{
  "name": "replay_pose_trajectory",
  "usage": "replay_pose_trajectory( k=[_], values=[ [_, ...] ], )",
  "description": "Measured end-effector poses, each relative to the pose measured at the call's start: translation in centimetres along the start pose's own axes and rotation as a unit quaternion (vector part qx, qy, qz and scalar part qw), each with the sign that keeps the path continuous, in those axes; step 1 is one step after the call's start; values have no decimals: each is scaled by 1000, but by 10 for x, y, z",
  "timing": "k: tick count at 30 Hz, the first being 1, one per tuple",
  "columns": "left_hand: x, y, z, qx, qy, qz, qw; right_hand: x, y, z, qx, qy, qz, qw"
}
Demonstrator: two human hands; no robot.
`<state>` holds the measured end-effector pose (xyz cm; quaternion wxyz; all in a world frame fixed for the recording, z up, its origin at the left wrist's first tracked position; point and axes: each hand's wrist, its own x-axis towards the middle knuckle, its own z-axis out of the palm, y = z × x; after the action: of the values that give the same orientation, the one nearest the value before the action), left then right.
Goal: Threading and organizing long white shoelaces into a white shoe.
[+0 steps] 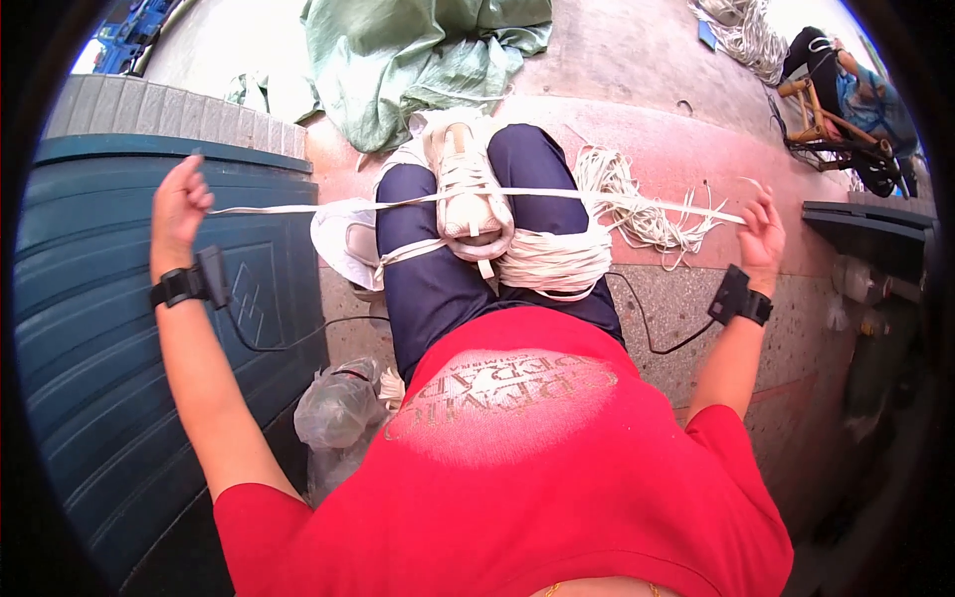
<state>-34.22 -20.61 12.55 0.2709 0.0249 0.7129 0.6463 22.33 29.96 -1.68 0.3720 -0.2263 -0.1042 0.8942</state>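
Observation:
A long white shoelace (408, 202) stretches nearly straight across my knees. My left hand (181, 204) is closed on its left end, and my right hand (761, 231) pinches it near the other end, where a short tip sticks up. Under the lace, a cream sneaker (473, 204) stands between my thighs with its heel toward me; crossed laces show along its front. A thick bundle of white laces (555, 261) lies over my right thigh. Around my left thigh runs a white band (413, 253).
Loose white laces (647, 204) lie heaped on the floor at right. A green sheet (418, 70) spreads ahead. At left are a blue panelled door (169, 269), a white rounded item (340, 244) and a plastic bag (338, 408). Another person sits far right by a bamboo chair (821, 124).

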Motion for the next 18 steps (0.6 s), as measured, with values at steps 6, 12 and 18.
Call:
replay_pose_trajectory(
  k=[6,12,18],
  values=[
    [-3,31,-95,-62,169,43,983,-14,-69,-12,-135,33,-125,982],
    [8,-47,-16,115,76,48,989,20,-8,10,-317,92,-113,937],
    [-44,-142,140,274,-209,-13,939,17,125,80,-657,-15,63,751]
  ],
)
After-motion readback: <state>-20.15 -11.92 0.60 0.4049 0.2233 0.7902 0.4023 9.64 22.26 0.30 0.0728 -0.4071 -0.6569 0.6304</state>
